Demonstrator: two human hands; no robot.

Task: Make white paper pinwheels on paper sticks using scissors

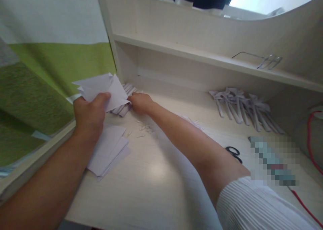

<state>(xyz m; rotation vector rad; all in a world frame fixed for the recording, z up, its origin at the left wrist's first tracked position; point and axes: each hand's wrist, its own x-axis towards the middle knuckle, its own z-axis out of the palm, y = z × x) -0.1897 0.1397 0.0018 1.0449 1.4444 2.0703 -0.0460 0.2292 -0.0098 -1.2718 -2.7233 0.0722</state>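
Observation:
My left hand (91,112) grips a few white paper pieces (113,90) with pointed corners, the thumb pressed on top. They are held above the desk at the left. My right hand (141,103) reaches across to the back left, fingers curled down beside a pile of rolled paper sticks (123,110). A tip of the held paper meets its fingers; what lies between them is hidden. Below my left hand lies a stack of white paper sheets (108,152). Small white paper bits (146,127) are scattered near my right wrist.
Several white paper pinwheels (239,104) lie at the back right. Scissors (234,152) with black handles are partly behind my right forearm. A blurred-out object (272,161) and a red cord (309,132) are at the right. Glasses (268,62) rest on the shelf (189,51).

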